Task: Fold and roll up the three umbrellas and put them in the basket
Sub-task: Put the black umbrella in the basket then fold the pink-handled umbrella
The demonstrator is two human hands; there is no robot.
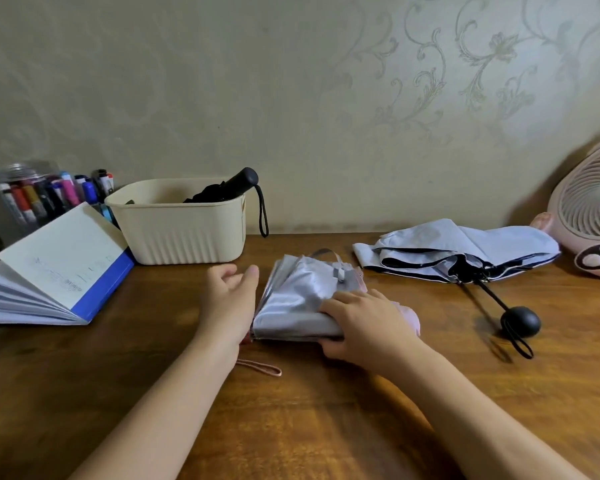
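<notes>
Hand (362, 323) on umbrella (298, 303), three umbrellas, one basket (184, 230)

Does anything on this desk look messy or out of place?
The blue umbrella lies loose and unrolled near the fan, its handle sticking out. The black umbrella pokes over the basket rim, strap dangling outside. Nothing looks spilled or broken.

The fan (589, 206) is cut off; the marker jar (32, 195) looks blurred.
</notes>
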